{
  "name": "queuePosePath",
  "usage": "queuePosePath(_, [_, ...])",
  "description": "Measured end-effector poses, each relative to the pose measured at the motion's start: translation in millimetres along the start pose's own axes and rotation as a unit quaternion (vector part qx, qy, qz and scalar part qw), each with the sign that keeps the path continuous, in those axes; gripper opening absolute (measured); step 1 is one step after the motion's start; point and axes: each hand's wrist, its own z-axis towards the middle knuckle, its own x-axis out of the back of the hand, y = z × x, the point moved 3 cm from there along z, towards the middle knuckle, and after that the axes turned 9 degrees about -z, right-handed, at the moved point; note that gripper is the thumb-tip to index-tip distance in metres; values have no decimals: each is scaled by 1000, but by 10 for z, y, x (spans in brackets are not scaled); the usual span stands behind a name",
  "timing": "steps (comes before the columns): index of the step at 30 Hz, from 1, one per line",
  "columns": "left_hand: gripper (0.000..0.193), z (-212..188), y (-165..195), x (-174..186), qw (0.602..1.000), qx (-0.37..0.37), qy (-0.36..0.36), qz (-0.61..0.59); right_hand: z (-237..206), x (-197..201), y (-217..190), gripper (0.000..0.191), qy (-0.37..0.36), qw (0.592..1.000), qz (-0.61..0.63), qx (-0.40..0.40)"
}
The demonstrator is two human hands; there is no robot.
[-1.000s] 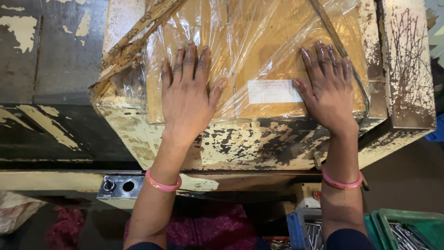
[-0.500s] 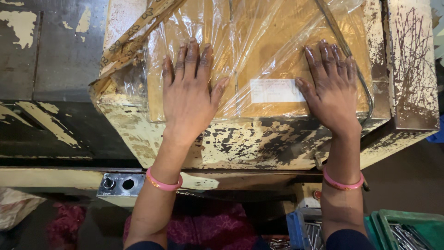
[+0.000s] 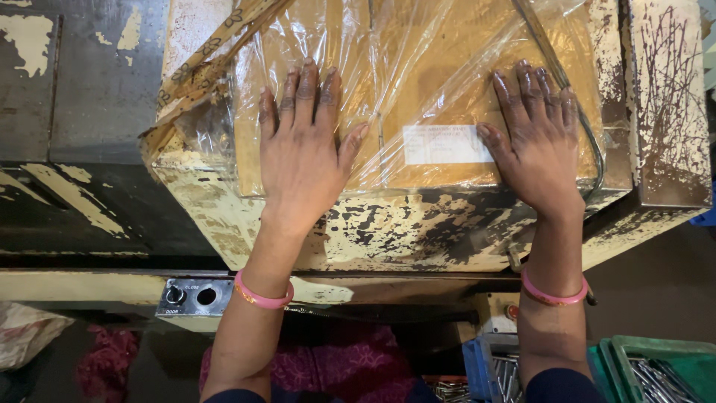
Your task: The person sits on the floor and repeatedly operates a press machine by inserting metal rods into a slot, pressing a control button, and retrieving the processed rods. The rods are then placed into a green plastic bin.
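Head camera looked straight down on 2 bare hands that lay flat on a cardboard box (image 3: 418, 89) wrapped in clear plastic film (image 3: 462, 52). The left hand (image 3: 302, 149) pressed on the left part of the box top, palm down, fingers stretched and a little spread; it grasped nothing. The right hand (image 3: 537, 142) lay the same way on the right part, released and flat, with dark dirt on its fingers (image 3: 522, 86). Between the 2 hands, just beside the right thumb, a white label (image 3: 444, 144) was seen under the film. The box rested on a worn machine top (image 3: 388, 231) with cream paint that peeled off in many places. A strip of brown tape (image 3: 201, 67) hung loose beyond the left hand's outer side. Each wrist carried a pink bangle (image 3: 262, 295). Below the left wrist a small control panel (image 3: 192, 296) with 2 buttons was fixed on the machine front. Near the right forearm, lower down, a green crate (image 3: 671, 366) held thin metal rods (image 3: 656, 377), and a blue crate (image 3: 477, 362) stood just beside it.
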Motion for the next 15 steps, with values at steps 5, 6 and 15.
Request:
queuePosePath(5, [67,10,-22,-16,1000,3,-2,-3,10,-12,-2,67,-5,1000,3,-8])
queuePosePath(6, [66,11,-27,-19,1000,3,-3,0,17,-15,-3,67,-4,1000,1,-7])
queuePosePath(15, [65,-11,-32,-21,1000,5,-4,-3,12,0,-24,65,-2,1000,5,-6])
